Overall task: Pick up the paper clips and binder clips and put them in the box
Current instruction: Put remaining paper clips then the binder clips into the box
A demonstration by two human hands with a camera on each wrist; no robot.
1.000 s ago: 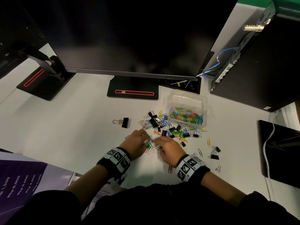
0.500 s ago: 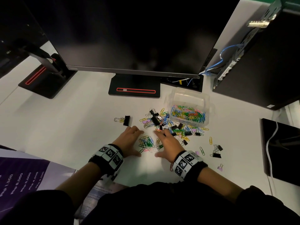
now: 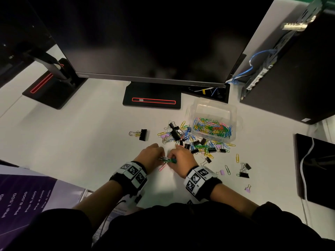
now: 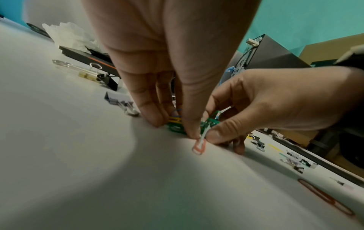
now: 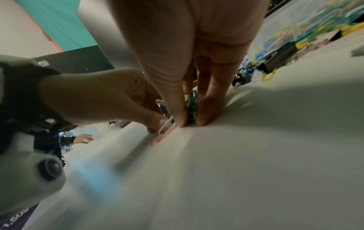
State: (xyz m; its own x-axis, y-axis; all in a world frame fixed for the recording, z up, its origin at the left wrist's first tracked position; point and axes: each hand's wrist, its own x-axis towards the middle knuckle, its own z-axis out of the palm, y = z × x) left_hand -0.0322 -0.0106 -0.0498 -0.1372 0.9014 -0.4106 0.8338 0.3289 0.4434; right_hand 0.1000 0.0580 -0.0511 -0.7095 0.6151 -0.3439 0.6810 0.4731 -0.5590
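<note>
Near the box (image 3: 213,113), just short of its front wall, loose paper clips (image 3: 201,147) and binder clips (image 3: 175,134) crowd the desk (image 3: 81,142) from the head view; wide bare desk lies left of the box, and one binder clip (image 3: 142,134) lies apart there. Left hand (image 3: 149,156) and right hand (image 3: 181,161) meet over a small bunch of clips (image 3: 167,160).

From the left wrist, its fingertips (image 4: 194,132) pinch that bunch against the desk.

From the right wrist, thumb and fingers (image 5: 204,115) likewise pinch it.
</note>
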